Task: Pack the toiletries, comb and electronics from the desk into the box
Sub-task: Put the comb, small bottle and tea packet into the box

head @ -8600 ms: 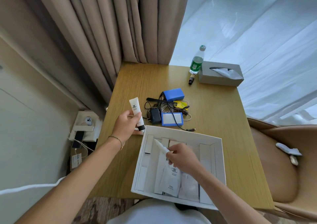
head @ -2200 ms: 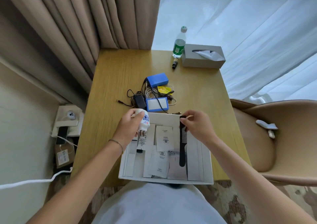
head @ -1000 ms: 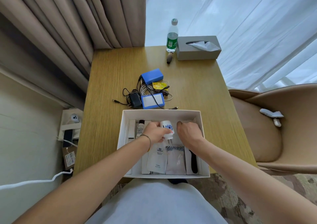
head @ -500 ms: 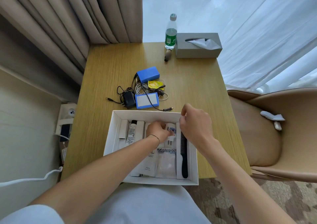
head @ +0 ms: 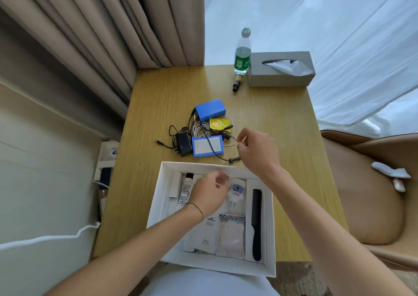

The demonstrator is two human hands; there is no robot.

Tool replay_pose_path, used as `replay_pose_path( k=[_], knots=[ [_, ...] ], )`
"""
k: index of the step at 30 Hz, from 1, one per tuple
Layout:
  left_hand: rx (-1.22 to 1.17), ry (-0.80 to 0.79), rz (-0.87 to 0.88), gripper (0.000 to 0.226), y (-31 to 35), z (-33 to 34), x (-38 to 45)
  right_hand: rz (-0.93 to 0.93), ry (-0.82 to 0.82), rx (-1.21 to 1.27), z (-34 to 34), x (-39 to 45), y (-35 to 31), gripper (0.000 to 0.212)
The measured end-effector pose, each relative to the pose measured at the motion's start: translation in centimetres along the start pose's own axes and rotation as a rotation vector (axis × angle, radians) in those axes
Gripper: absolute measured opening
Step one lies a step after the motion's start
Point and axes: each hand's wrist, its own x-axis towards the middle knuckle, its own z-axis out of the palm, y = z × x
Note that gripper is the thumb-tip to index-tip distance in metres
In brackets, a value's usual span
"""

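Note:
The white box (head: pixel 158 197) sits at the desk's near edge. It holds a black comb (head: pixel 256 224) along its right side, a white bottle with a blue pattern (head: pixel 236 191), a white tube (head: pixel 186 189) and sachets (head: pixel 230 236). My left hand (head: pixel 208 193) hovers over the box just left of the bottle, fingers loose, holding nothing. My right hand (head: pixel 257 150) is past the box, fingertips apart beside the white cable (head: pixel 199 128). Two blue packs (head: pixel 210 110) (head: pixel 207 146), a black adapter (head: pixel 183 144) and a yellow packet (head: pixel 218 123) lie tangled there.
A water bottle (head: pixel 242 53), a grey tissue box (head: pixel 280 69) and a small brown stick (head: pixel 236 85) stand at the desk's far edge. A tan chair (head: pixel 366 193) is on the right. Curtains hang behind, and a wall socket shelf sits low on the left.
My left hand has let go of the patterned bottle, which now lies in the box. My right hand has moved from above the comb forward to the cables.

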Motion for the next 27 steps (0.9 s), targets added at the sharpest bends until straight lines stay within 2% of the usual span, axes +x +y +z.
replay_pose_path(
  k=[4,8,12,18,22,27],
  knots=[
    [-0.056,0.004,0.093,0.015,1.2,-4.3,-0.6,-0.012,-0.083,-0.027,1.4,4.2,-0.4,0.022],
    [-0.133,0.104,0.151,0.017,2.4,-8.7,0.5,-0.002,-0.176,-0.042,3.7,8.5,-0.6,0.024],
    [-0.107,0.158,0.165,0.016,2.7,-10.9,2.0,-0.027,-0.26,-0.084,6.4,11.4,-0.9,0.036],
    [-0.048,0.183,0.136,0.016,2.4,-11.6,4.1,-0.119,-0.349,-0.262,9.4,13.6,-1.5,0.02],
    [0.018,0.186,0.124,0.017,2.2,-11.8,5.5,-0.108,-0.334,-0.368,10.4,14.0,-1.4,0.005],
    [0.12,0.137,0.081,0.017,1.3,-11.7,7.7,-0.116,-0.233,-0.343,10.7,14.3,-0.4,0.007]
  ],
)
